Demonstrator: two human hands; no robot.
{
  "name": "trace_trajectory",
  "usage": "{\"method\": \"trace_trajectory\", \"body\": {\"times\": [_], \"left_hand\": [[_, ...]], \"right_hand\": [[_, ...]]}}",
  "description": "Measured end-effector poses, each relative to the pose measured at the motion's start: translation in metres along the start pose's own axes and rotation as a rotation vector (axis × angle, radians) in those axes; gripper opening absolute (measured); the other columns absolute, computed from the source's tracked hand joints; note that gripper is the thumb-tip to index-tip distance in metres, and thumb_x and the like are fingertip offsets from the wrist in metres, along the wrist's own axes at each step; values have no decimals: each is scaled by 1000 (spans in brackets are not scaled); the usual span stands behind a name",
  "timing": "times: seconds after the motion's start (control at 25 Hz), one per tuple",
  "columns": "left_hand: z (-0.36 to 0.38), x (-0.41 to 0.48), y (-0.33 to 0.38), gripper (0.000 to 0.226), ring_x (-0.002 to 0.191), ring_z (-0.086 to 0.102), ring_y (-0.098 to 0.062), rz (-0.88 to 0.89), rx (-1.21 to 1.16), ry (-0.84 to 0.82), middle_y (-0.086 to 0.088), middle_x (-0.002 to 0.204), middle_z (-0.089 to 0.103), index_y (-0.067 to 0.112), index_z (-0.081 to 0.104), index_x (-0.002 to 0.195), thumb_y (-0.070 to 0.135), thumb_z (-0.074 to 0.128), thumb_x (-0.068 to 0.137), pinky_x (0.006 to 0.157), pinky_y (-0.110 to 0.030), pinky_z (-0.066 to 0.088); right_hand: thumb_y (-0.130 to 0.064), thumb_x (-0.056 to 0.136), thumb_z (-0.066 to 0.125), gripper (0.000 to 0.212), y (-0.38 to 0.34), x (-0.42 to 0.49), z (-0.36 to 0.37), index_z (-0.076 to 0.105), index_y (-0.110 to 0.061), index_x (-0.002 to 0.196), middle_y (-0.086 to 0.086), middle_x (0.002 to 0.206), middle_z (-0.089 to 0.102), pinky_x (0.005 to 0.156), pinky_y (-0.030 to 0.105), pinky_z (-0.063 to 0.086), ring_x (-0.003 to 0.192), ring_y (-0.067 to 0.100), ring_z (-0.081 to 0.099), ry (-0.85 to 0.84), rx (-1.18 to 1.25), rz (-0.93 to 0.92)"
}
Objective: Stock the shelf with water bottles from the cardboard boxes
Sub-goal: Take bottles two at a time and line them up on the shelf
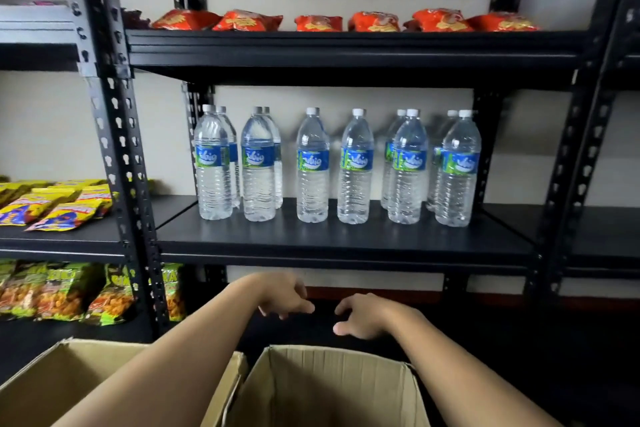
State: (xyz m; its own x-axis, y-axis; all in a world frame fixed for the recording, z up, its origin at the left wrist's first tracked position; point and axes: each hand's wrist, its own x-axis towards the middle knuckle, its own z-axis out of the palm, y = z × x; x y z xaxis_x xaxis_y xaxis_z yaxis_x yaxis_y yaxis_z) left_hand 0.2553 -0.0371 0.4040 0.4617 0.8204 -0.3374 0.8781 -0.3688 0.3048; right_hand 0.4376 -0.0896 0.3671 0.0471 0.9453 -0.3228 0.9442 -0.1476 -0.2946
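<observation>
A person's left hand (284,298) and right hand (367,317) hang side by side, close but apart, fingers loosely curled and holding nothing, just past the far rims of two open cardboard boxes (329,388). Above them, water bottles (313,166) stand upright in a row toward the far side of the black shelf (346,236), leaving open board along its near edge.

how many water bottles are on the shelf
10 bottles: six in front across the middle shelf, four right behind the two leftmost and two rightmost. More may hide behind.
</observation>
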Motion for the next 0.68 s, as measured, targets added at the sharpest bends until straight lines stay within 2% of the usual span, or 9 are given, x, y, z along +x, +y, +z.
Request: {"method": "trace_trajectory", "body": {"times": [0.12, 0.28, 0.4, 0.52, 0.68], "left_hand": [[-1, -3, 40, 48, 96, 65, -18, 60, 103, -68, -1, 102, 67, 18, 52, 136, 46, 56, 97, 94, -38, 54], [-1, 2, 90, 46, 108, 68, -19, 150, 184, -155, -1, 117, 66, 14, 58, 131, 45, 56, 97, 97, -43, 54], [5, 3, 131, 42, 109, 68, -20, 235, 209, -188, 0, 116, 65, 14, 59, 128, 44, 53, 99, 96, -44, 54], [21, -2, 174, 41, 113, 67, -21, 329, 266, -264, 1, 116, 64, 14, 58, 129, 43, 49, 101, 98, -46, 52], [53, -18, 233, 47, 119, 64, -22, 436, 428, -377, -2, 137, 61, 16, 49, 140, 44, 46, 103, 95, -40, 50]], "right_hand": [[-47, 94, 58, 55, 26, -31, -1, 47, -30, 146, 2, 146, 50, 110, 40, 37, 133, 23, 45, -22, 25, 52], [-48, 93, 60, 57, 60, -68, -8, 47, -29, 145, 2, 118, 60, 105, 40, 44, 99, 16, 64, -23, 35, 165], [-45, 93, 61, 54, 89, -102, -16, 49, -26, 142, 4, 120, 60, 101, 38, 47, 89, 16, 66, 56, 69, 247], [-43, 95, 58, 51, 117, -140, -14, 49, -24, 141, 4, 118, 61, 94, 36, 52, 87, 18, 69, 79, 78, 362], [-37, 98, 54, 39, 145, -202, 0, 60, -14, 129, 8, 112, 70, 91, 42, 57, 97, 24, 72, 123, 76, 540]]}}
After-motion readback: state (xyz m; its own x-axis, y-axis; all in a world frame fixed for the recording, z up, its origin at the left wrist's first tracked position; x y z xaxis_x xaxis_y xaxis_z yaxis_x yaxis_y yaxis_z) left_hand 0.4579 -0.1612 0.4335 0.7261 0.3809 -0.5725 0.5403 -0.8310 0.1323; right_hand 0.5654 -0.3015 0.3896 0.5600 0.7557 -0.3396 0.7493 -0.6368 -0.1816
